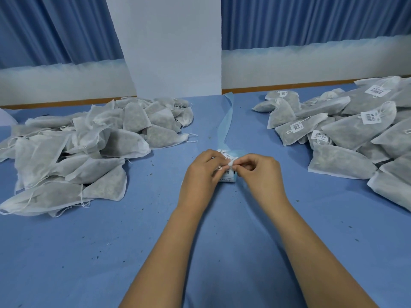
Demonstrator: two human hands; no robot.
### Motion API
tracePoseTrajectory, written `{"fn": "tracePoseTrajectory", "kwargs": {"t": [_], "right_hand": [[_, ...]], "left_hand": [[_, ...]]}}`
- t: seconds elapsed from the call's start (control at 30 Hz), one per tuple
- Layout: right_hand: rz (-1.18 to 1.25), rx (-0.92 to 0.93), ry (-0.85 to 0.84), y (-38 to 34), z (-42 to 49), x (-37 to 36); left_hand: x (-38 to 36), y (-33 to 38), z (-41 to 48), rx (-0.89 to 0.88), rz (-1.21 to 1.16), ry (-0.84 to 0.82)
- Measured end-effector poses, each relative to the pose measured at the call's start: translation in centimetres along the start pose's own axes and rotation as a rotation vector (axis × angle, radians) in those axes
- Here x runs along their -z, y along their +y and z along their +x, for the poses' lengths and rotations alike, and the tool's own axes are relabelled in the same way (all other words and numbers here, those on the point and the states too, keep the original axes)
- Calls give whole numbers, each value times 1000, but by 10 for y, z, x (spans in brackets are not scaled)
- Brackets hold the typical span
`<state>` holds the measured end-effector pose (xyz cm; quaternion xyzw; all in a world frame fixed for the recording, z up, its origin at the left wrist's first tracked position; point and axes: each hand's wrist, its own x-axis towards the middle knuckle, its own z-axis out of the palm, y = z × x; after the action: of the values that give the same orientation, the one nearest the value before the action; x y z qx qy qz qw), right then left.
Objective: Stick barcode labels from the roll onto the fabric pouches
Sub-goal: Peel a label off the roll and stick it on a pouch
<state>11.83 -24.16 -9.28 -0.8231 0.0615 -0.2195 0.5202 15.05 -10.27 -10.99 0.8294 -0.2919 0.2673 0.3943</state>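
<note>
A small roll of white barcode labels [227, 177] sits on the blue table at the centre. My left hand [201, 174] grips the roll, fingers curled over it. My right hand [260, 172] pinches a white label edge at the roll's top with thumb and forefinger. A pale blue backing strip [225, 121] trails from the roll toward the wall. A heap of white fabric pouches without visible labels [73, 152] lies on the left. On the right lies a heap of pouches with barcode labels stuck on them [355, 130].
The blue table cover [155, 252] carries scattered dark crumbs between the heaps and in front of me. A white pillar [173, 45] and blue curtains stand behind the table's far edge.
</note>
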Motion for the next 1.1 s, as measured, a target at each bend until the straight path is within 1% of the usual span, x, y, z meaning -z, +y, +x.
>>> {"fn": "tracePoseTrajectory", "kwargs": {"t": [0.1,0.23,0.3,0.37,0.47,0.5,0.53,0.57,0.6,0.63,0.67,0.73,0.8,0.83,0.9,1.0,1.1], "right_hand": [[-12,4,10,-1,-1,1],[15,-25,17,-1,-1,1],[13,-23,12,-2,-1,0],[25,-35,18,-3,-1,0],[24,-55,22,-2,0,1],[48,-65,32,-2,2,0],[101,-78,54,-3,4,-1],[176,-94,80,-4,5,-2],[259,-113,101,-7,7,-3],[335,-131,113,-9,8,-3],[387,-145,117,-11,9,-3],[389,-131,117,-11,8,-1],[240,-1,109,-12,3,5],[185,97,85,-14,0,7],[186,246,-4,-20,-7,7],[238,290,-95,-25,-14,3],[274,302,-101,-26,-18,2]], "left_hand": [[1,0,0,-9,-15,-7],[2,-1,0,24,-61,19],[2,2,2,72,-100,53],[6,7,4,200,-168,159],[20,10,9,495,-294,420],[26,8,10,602,-377,481],[32,6,10,699,-507,506],[37,5,10,782,-659,483],[40,5,10,844,-792,422],[42,6,9,883,-859,343],[42,8,8,902,-861,273],[42,11,6,907,-807,224],[44,13,7,869,-728,235],[46,14,7,813,-657,237],[50,18,6,646,-495,217],[53,27,3,404,-380,123],[54,31,2,248,-330,10]]}}
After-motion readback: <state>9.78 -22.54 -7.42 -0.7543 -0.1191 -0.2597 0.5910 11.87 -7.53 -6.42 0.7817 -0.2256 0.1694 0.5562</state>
